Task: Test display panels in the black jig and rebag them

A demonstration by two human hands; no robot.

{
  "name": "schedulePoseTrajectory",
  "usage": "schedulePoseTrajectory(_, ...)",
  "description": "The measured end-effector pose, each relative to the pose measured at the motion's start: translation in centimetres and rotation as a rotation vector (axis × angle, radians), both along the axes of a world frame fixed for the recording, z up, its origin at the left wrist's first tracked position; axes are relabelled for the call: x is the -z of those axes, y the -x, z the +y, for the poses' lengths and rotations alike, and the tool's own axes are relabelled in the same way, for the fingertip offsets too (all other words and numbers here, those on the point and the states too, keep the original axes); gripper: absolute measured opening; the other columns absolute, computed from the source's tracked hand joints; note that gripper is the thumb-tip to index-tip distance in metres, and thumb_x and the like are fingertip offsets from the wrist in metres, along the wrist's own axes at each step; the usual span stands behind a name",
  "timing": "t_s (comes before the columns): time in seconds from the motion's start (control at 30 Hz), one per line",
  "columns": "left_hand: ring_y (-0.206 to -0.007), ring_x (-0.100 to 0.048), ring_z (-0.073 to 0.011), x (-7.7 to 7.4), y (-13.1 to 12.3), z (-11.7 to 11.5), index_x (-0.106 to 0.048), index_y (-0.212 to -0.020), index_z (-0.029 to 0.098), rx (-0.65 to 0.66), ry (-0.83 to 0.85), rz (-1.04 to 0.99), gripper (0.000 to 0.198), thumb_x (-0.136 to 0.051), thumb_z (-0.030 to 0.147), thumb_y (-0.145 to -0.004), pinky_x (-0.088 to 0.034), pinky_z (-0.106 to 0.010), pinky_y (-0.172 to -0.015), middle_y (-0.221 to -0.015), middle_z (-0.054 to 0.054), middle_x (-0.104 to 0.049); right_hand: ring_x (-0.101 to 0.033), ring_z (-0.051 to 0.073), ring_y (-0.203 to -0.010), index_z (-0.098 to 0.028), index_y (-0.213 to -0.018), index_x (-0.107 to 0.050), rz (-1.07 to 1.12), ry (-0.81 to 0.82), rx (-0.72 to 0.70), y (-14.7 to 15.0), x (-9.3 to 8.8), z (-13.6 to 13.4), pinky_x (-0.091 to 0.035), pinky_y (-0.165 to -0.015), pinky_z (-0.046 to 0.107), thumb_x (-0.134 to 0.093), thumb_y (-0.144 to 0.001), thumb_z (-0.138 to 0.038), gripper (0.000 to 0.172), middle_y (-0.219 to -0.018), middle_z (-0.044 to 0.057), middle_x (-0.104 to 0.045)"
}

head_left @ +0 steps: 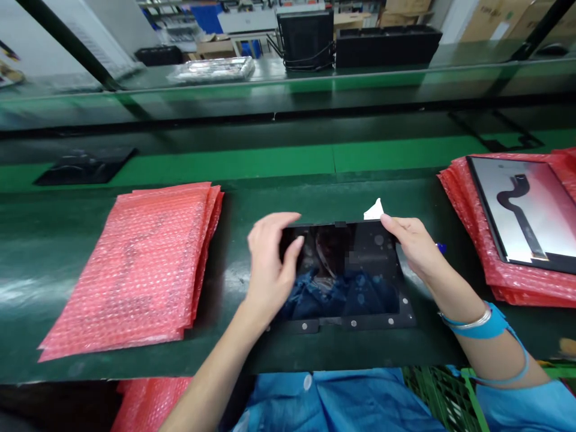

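A black glossy screen panel (355,282) lies flat on the dark green workbench (243,360) in front of me. My left hand (270,264) rests on the panel's left edge, with fingers curled over it and the thumb on the glass. My right hand (416,243) is at the panel's top right corner and pinches a small white tab (374,210) that sticks up from that corner. A blue wrist strap and a bangle (477,324) sit on my right wrist.
A stack of pink bubble-wrap bags (139,264) lies to the left. To the right, another pink stack (468,222) carries a panel lying face down with a black flex cable (522,210). A green conveyor (270,159) runs behind, with black trays (387,45) beyond.
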State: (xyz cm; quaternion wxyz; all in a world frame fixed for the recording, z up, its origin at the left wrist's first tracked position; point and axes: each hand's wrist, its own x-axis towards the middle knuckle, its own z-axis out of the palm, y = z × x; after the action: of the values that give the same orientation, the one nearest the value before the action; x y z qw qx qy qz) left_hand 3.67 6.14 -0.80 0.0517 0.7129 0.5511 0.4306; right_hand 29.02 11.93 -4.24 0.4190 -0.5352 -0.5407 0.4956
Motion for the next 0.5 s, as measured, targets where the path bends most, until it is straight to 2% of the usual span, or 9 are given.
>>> schedulePoseTrajectory(0.07, -0.118, -0.057, -0.0243, 0.1, 1.8, 0.0, -0.062, -0.118, 0.021, -0.154, 0.020, -0.137, 0.028, -0.059, 0.032, -0.093, -0.039, -0.040, -0.105, -0.122, -0.009, -0.067, -0.049, 0.017, -0.056, -0.023, -0.055, -0.050, 0.030, -0.007, 0.018, 0.3, 0.1, -0.1, -0.039, -0.053, 0.030, -0.064, -0.067, -0.086, 0.066, -0.051, -0.001, -0.046)
schedulePoseTrajectory(0.1, -0.113, -0.060, -0.0244, 0.3, 2.6, 0.1, -0.065, -0.114, 0.020, -0.200, 0.080, -0.251, 0.028, -0.061, 0.036, -0.091, -0.042, -0.039, -0.102, -0.117, -0.008, -0.069, -0.049, 0.017, -0.056, -0.023, -0.055, -0.050, 0.041, -0.011, 0.028, 0.4, 0.1, -0.2, -0.040, -0.053, 0.030, -0.064, -0.067, -0.085, 0.065, -0.052, -0.001, -0.047)
schedulePoseTrajectory(0.17, -0.093, -0.066, -0.0241, 1.0, 3.7, 0.5, -0.070, -0.095, 0.018, -0.210, 0.287, -0.555, 0.033, -0.067, 0.050, -0.084, -0.049, -0.036, -0.086, -0.094, -0.007, -0.073, -0.048, 0.016, -0.055, -0.023, -0.056, -0.051, 0.071, -0.019, 0.058, 0.7, 0.1, -0.5, -0.040, -0.052, 0.030, -0.066, -0.069, -0.082, 0.063, -0.053, -0.001, -0.047)
schedulePoseTrajectory(0.23, -0.071, -0.065, -0.0227, 1.4, 4.0, 0.8, -0.068, -0.071, 0.018, -0.170, 0.495, -0.856, 0.044, -0.073, 0.061, -0.072, -0.051, -0.033, -0.069, -0.068, -0.004, -0.068, -0.047, 0.016, -0.054, -0.023, -0.057, -0.051, 0.097, -0.021, 0.094, 0.8, 0.0, -0.8, -0.040, -0.051, 0.030, -0.067, -0.072, -0.079, 0.060, -0.053, -0.001, -0.047)
schedulePoseTrajectory(0.27, -0.064, -0.064, -0.0216, 1.5, 4.0, 0.9, -0.065, -0.063, 0.018, -0.164, 0.544, -0.970, 0.047, -0.077, 0.064, -0.065, -0.050, -0.032, -0.062, -0.060, -0.003, -0.064, -0.047, 0.016, -0.054, -0.023, -0.058, -0.052, 0.103, -0.022, 0.105, 0.8, -0.2, -1.0, -0.041, -0.051, 0.030, -0.067, -0.074, -0.077, 0.058, -0.053, -0.001, -0.048)
schedulePoseTrajectory(0.33, -0.054, -0.059, -0.0173, 1.2, 3.8, 1.2, -0.061, -0.055, 0.018, -0.180, 0.525, -1.101, 0.048, -0.084, 0.060, -0.057, -0.047, -0.028, -0.054, -0.051, 0.000, -0.059, -0.051, 0.017, -0.056, -0.023, -0.061, -0.056, 0.097, -0.026, 0.093, 0.6, -0.7, -1.3, -0.043, -0.052, 0.030, -0.065, -0.077, -0.076, 0.056, -0.055, 0.000, -0.051)
schedulePoseTrajectory(0.4, -0.048, -0.053, -0.0122, 0.7, 4.0, 1.4, -0.062, -0.055, 0.018, -0.223, 0.411, -1.166, 0.043, -0.088, 0.052, -0.056, -0.044, -0.024, -0.048, -0.050, 0.003, -0.057, -0.055, 0.017, -0.060, -0.022, -0.069, -0.062, 0.093, -0.023, 0.022, 0.3, -1.4, -1.4, -0.047, -0.056, 0.029, -0.068, -0.075, -0.075, 0.053, -0.059, 0.000, -0.056)
schedulePoseTrajectory(0.5, -0.045, -0.052, -0.0082, 0.2, 4.8, 2.1, -0.064, -0.057, 0.018, -0.309, 0.257, -1.275, 0.033, -0.088, 0.041, -0.060, -0.044, -0.020, -0.046, -0.053, 0.004, -0.061, -0.062, 0.018, -0.065, -0.022, -0.083, -0.069, 0.103, 0.074, -0.218, 0.1, -2.6, -1.6, -0.052, -0.062, 0.029, -0.084, -0.064, -0.063, 0.047, -0.067, 0.000, -0.063)
